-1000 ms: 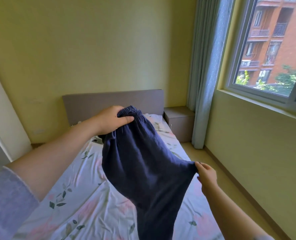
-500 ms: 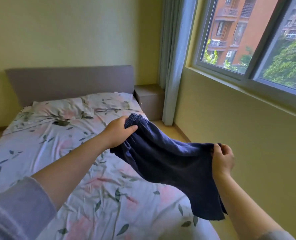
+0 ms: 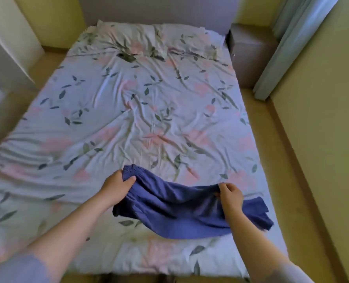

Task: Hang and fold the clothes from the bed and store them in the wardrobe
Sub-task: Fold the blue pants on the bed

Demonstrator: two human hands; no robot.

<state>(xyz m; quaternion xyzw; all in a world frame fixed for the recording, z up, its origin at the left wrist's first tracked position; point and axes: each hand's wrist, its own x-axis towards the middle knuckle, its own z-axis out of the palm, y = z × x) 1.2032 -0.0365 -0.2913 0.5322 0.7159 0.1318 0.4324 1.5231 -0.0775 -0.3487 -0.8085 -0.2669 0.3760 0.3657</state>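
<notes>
A dark blue garment [image 3: 175, 213], perhaps trousers or shorts, stretches across the near part of the bed [image 3: 141, 119]. My left hand [image 3: 116, 186] grips its gathered waistband at the left end. My right hand [image 3: 229, 193] pinches the cloth further right. Most of the garment sags onto the floral sheet, and one end trails toward the bed's right edge.
Two pillows [image 3: 128, 35] lie at the grey headboard [image 3: 155, 11]. A bedside cabinet [image 3: 251, 50] and a pale curtain [image 3: 288, 37] stand at the far right. A narrow strip of floor [image 3: 275, 160] runs between bed and right wall. A white panel [image 3: 10, 41] stands at the left.
Both hands have come down with the garment from mid-air to the sheet near the bed's foot. My view has tilted from the wall and window down onto the bed.
</notes>
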